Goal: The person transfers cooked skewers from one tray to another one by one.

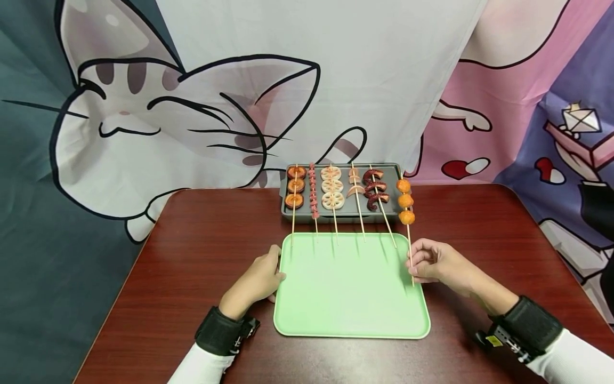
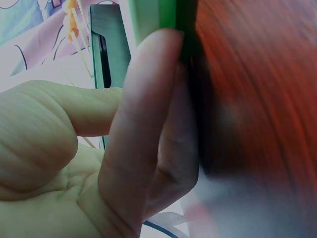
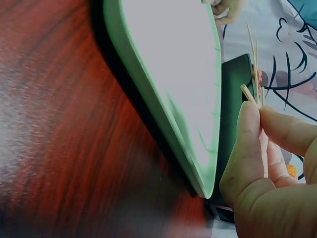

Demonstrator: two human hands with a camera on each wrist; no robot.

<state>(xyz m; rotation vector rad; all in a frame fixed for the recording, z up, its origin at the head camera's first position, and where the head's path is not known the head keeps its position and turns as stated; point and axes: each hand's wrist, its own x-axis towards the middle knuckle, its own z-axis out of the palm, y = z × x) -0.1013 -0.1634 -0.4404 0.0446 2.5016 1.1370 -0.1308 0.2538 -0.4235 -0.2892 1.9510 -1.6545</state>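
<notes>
My left hand [image 1: 256, 277] grips the left edge of a light green tray [image 1: 352, 298], its thumb at the rim. In the left wrist view the fingers [image 2: 148, 94] lie against the tray's edge. My right hand [image 1: 434, 261] pinches the stick of a skewer of orange balls [image 1: 405, 200] by the tray's right edge. The balls stand at the right end of a dark grey grill pan [image 1: 347, 217]. The stick's blunt end [image 3: 249, 94] pokes out past the thumb in the right wrist view.
Across the pan lie a mushroom skewer [image 1: 295, 185], a pink meat skewer [image 1: 314, 192], a lotus root skewer [image 1: 332, 185], a pale sliced-food skewer [image 1: 355, 184] and a tentacle skewer [image 1: 375, 188]. Their sticks overhang toward the tray. Behind the brown table [image 1: 216, 224] hangs a cartoon curtain [image 1: 384, 80].
</notes>
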